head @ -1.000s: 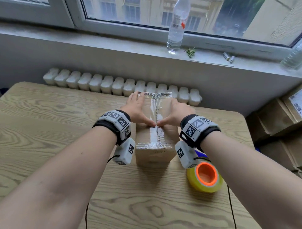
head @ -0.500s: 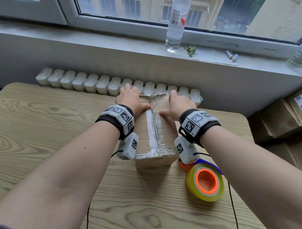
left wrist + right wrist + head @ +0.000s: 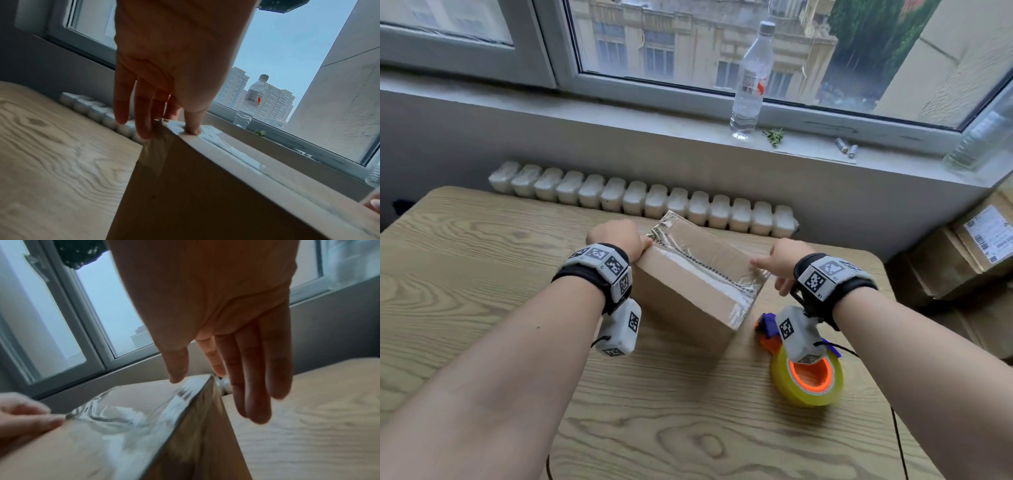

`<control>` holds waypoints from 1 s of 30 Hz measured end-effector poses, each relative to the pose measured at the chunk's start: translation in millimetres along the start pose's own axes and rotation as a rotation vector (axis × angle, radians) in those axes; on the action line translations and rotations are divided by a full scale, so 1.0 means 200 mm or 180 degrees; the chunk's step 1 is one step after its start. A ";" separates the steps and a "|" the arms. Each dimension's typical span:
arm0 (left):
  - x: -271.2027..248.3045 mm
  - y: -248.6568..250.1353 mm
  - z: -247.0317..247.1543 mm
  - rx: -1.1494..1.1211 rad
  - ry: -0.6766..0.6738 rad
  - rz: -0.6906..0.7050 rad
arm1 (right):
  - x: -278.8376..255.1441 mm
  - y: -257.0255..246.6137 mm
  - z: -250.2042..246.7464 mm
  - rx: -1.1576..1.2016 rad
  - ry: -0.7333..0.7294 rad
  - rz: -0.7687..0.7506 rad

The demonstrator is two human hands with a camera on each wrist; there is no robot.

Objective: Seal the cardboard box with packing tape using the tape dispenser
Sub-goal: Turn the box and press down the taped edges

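The brown cardboard box [image 3: 681,298] sits turned at an angle on the wooden table [image 3: 465,274]. A strip of clear packing tape [image 3: 698,270] runs along its top seam and folds over both ends. My left hand [image 3: 619,236] is at the far-left end: in the left wrist view its thumb [image 3: 192,128] presses the tape on top, and its straight fingers [image 3: 144,123] lie down the end face. My right hand [image 3: 780,263] is at the near-right end, fingers [image 3: 257,386] straight beside the end face. The yellow tape dispenser [image 3: 808,380] lies near the right wrist.
A radiator [image 3: 640,202] runs behind the table's far edge. On the windowsill stand a clear water bottle [image 3: 751,78], small batteries [image 3: 846,147] and another bottle [image 3: 976,144] at the far right. Stacked cardboard parcels [image 3: 962,260] sit right of the table.
The box has been turned from lengthwise to diagonal. Both hands slid from the middle of the top seam out to the box's two ends. The dispenser stays put.
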State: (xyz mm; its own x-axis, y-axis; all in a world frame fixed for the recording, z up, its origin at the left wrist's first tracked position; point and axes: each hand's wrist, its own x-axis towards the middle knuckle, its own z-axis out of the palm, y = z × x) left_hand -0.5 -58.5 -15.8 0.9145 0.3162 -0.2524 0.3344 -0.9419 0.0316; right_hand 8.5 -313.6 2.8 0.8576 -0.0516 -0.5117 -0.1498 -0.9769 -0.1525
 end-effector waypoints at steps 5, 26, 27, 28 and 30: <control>-0.05 -0.07 0.05 -0.0520 -0.0213 0.0035 | -0.06 -0.07 0.09 0.1316 -0.0667 0.0027; -0.03 0.04 0.01 -0.0755 0.1279 0.0469 | 0.08 -0.09 -0.02 0.1238 0.0442 -0.0688; -0.04 0.11 0.00 -0.0819 0.1346 0.0764 | 0.07 -0.05 -0.03 0.1232 0.0470 -0.0616; -0.06 0.20 -0.01 -0.0867 0.1355 0.1048 | 0.06 0.00 -0.04 0.1204 0.0487 -0.0547; -0.11 0.38 0.00 -0.0908 0.1222 0.1579 | 0.04 0.11 -0.02 0.1149 0.0483 -0.0402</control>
State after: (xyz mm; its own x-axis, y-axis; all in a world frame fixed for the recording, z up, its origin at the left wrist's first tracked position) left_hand 5.1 -136.7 -8.8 0.9732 -0.0773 0.2164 -0.1458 -0.9356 0.3214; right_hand 13.6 -336.5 -1.9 0.9391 0.0077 -0.3437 -0.1786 -0.8434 -0.5068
